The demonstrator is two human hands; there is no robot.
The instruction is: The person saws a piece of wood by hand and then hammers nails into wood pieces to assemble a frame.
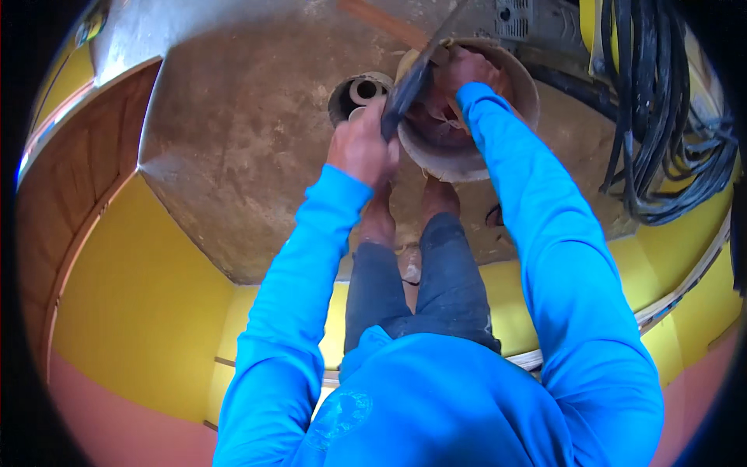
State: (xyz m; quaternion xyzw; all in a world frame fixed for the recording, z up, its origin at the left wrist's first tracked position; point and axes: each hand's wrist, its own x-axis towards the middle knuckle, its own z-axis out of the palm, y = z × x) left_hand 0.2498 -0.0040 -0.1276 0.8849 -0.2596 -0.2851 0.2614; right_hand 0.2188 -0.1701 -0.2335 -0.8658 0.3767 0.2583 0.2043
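My left hand [360,145] is closed around the lower end of a long, dark, flat tool [411,87]. It slants up and to the right, past the near left rim of a wide, pale bucket [443,166]. Over the bucket's opening, my right hand [467,71] is bent with its fingers curled in. A small brownish bit shows by those fingers, but I cannot make out what they hold. Reddish, stringy material lies inside the bucket, partly hidden by my hand and the tool. Left of it stands a smaller dark container [340,103] with pale ring-shaped pieces in it.
Thick black cables [661,117] hang in a looped bundle on the right. A reddish-brown strip [385,22] lies on the brown floor [241,132] beyond the buckets. A grey perforated piece [513,19] is at the back. Wooden panelling [85,163] and yellow walls [148,296] stand around.
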